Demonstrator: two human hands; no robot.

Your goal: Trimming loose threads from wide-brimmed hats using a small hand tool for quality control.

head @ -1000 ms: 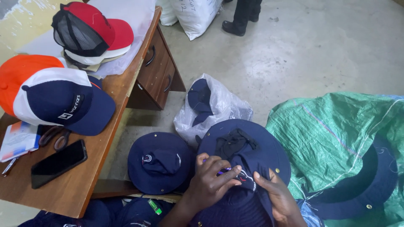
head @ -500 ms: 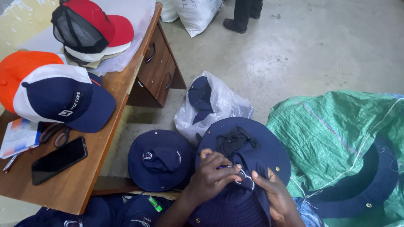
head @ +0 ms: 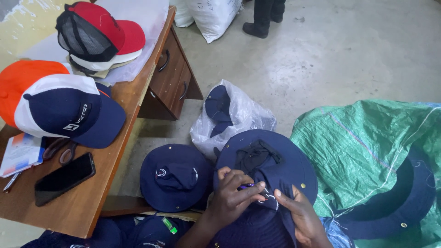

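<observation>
Left hand (head: pixel 236 195) pinches small purple tool (head: pixel 245 186) on wide-brimmed navy fabric hat (head: pixel 271 165); right hand (head: pixel 301 216) fingers grip hat's folded brim. Another navy hat (head: pixel 174 177) lies just beside.

phone (head: pixel 65 178), red cap (head: pixel 98 32), green sack (head: pixel 367 151)

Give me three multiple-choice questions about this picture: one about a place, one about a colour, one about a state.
1. Where does the black phone lie?
A. on the wooden table
B. on the floor
C. on the green sack

2. What colour is the hat under both hands?
A. red
B. navy blue
C. orange

3. How is the left hand?
A. flat on the table
B. pinching a small purple tool
C. holding scissors

Answers: 1 A, it rests on the tabletop; 2 B, brim and crown are navy; 3 B, fingers close on the tool.
</observation>
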